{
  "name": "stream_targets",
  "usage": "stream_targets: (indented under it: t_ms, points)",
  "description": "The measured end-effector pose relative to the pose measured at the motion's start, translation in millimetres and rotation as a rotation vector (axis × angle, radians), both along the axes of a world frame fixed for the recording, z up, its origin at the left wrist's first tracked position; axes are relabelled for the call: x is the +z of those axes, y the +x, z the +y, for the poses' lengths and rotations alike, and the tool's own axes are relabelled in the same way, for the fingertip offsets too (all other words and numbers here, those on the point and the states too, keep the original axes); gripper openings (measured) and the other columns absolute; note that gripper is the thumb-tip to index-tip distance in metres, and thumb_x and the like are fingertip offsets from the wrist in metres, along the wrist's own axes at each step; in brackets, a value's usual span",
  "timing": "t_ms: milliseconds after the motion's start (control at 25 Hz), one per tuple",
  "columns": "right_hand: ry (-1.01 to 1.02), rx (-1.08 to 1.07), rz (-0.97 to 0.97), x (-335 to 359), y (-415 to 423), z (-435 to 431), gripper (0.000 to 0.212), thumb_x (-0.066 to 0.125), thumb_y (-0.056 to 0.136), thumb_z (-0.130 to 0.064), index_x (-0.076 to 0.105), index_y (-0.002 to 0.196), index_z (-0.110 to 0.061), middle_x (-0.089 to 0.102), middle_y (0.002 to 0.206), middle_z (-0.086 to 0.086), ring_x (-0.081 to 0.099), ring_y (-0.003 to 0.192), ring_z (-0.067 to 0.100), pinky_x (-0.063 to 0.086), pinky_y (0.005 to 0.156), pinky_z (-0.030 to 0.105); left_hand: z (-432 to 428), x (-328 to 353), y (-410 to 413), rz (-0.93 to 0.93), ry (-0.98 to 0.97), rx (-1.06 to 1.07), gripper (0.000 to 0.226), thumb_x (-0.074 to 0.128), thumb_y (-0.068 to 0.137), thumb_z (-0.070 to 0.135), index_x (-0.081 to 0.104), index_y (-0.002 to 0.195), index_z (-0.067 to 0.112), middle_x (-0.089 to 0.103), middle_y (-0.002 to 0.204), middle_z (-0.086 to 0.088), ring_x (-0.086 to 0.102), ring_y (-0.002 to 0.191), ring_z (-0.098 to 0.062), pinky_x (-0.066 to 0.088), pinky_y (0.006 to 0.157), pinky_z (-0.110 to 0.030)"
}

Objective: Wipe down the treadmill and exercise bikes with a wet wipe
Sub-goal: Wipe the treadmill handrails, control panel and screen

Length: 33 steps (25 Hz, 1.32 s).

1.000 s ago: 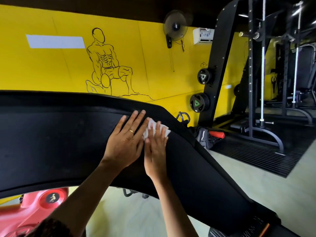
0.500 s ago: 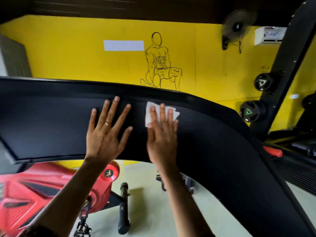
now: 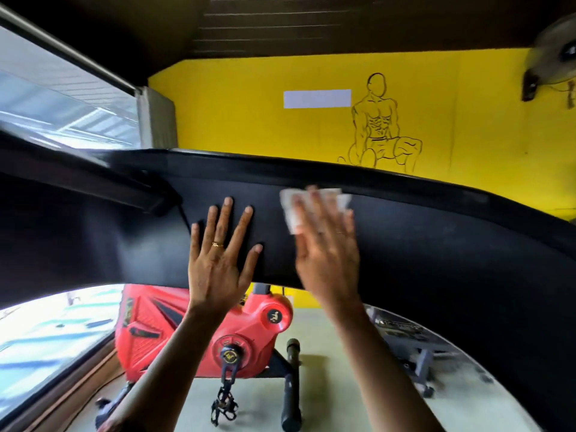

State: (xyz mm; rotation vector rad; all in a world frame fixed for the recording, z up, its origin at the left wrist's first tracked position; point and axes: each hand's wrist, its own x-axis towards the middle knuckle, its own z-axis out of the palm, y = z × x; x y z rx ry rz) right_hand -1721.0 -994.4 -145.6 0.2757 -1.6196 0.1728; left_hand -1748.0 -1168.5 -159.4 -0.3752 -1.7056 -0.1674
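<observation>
A wide black curved treadmill panel (image 3: 436,244) arches across the view. My left hand (image 3: 218,260) lies flat on it with fingers spread, a gold ring on one finger. To its right, my right hand (image 3: 327,251) presses a white wet wipe (image 3: 288,210) against the panel with straight fingers; the hand is blurred by motion. The wipe sticks out above and left of the fingertips, close under the panel's upper rim. Below the panel stands a red exercise bike (image 3: 174,332) with a black pedal (image 3: 224,406).
A yellow wall (image 3: 249,113) with a line drawing of a muscular figure (image 3: 380,126) stands behind. A large window (image 3: 46,98) fills the left. A wall fan (image 3: 554,54) hangs at upper right. Grey equipment (image 3: 411,344) sits on the pale floor at right.
Both hands and the wipe have slid leftward along the panel. The view has turned left, bringing in the window and more of the red bike, and losing the weight rack.
</observation>
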Motion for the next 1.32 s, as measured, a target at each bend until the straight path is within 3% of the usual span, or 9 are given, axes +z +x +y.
stream_targets:
  t_ms: [80,160,360,560,760,880,1000,1240,1320]
  points:
    - [-0.232,-0.018,0.026,2,-1,2,0.045,0.045,0.096,-0.014,0.043,0.142,-0.016,0.030,0.152,0.008,0.022,0.143,0.028,0.015,0.115,0.045,-25,-4,1,-0.025,0.025,0.026,0.058,0.035,0.095,0.045,0.030,0.146,0.019,0.026,0.153,-0.012,0.023,0.141,-0.030,0.015,0.113,-0.044]
    - [-0.302,0.040,0.024,7,-5,-24,0.046,0.043,0.097,-0.013,0.041,0.143,-0.013,0.027,0.153,0.011,0.017,0.144,0.031,0.010,0.116,0.044,-44,-9,0,-0.058,0.076,0.025,0.060,0.035,0.095,0.046,0.028,0.147,0.017,0.024,0.154,-0.010,0.021,0.142,-0.027,0.014,0.113,-0.042]
    - [0.329,0.166,-0.039,18,-23,-108,0.052,0.048,0.087,-0.015,0.047,0.139,-0.015,0.037,0.150,0.007,0.026,0.142,0.027,0.016,0.115,0.043,-75,-15,-3,-0.151,0.097,-0.036,0.062,0.023,0.099,0.047,0.020,0.149,0.010,0.015,0.156,-0.006,0.007,0.145,-0.017,0.008,0.115,-0.035]
    - [0.149,0.089,-0.037,24,-21,-100,0.052,0.048,0.092,-0.013,0.040,0.143,-0.017,0.030,0.153,0.005,0.021,0.144,0.025,0.016,0.115,0.045,-75,-18,0,-0.190,0.130,-0.090,0.063,0.030,0.098,0.042,0.013,0.148,0.009,0.010,0.156,-0.001,-0.001,0.145,-0.008,0.002,0.116,-0.029]
    - [0.419,0.113,-0.134,-34,-12,-66,0.057,0.049,0.089,-0.009,0.038,0.144,-0.019,0.030,0.153,0.002,0.018,0.145,0.021,0.014,0.117,0.041,-62,-20,6,-0.289,0.262,-0.284,0.061,0.028,0.096,0.041,0.005,0.147,0.018,0.001,0.155,0.008,-0.005,0.144,-0.009,0.003,0.115,-0.039]
    - [0.292,0.074,-0.137,-42,-1,-22,0.055,0.051,0.090,-0.010,0.039,0.143,-0.019,0.027,0.153,0.002,0.019,0.144,0.022,0.012,0.116,0.041,-59,-17,9,-0.316,0.299,-0.291,0.060,0.024,0.094,0.044,0.003,0.146,0.023,-0.002,0.154,0.011,-0.004,0.144,-0.012,0.003,0.114,-0.042]
    - [0.114,0.114,-0.106,-18,-3,-36,0.052,0.047,0.091,-0.004,0.042,0.142,-0.013,0.032,0.152,0.009,0.020,0.143,0.027,0.015,0.115,0.044,-58,-17,9,-0.321,0.314,-0.288,0.059,0.024,0.094,0.044,0.004,0.146,0.023,-0.002,0.153,0.011,-0.005,0.143,-0.009,0.003,0.115,-0.042]
    - [0.249,0.297,-0.162,-8,-17,-94,0.048,0.016,0.103,-0.011,0.053,0.133,-0.006,0.045,0.143,0.013,0.030,0.138,0.028,0.016,0.115,0.040,-60,-21,10,-0.354,0.315,-0.221,0.059,0.033,0.097,0.032,0.007,0.147,0.012,0.003,0.154,0.002,-0.003,0.144,-0.010,0.006,0.116,-0.043]
    - [0.287,0.325,-0.178,-6,-16,-91,0.046,0.017,0.105,-0.013,0.053,0.132,-0.004,0.046,0.142,0.014,0.031,0.137,0.028,0.017,0.116,0.040,-59,-20,11,-0.388,0.334,-0.201,0.058,0.032,0.098,0.032,0.007,0.147,0.012,0.004,0.154,0.000,-0.003,0.144,-0.011,0.005,0.116,-0.040]
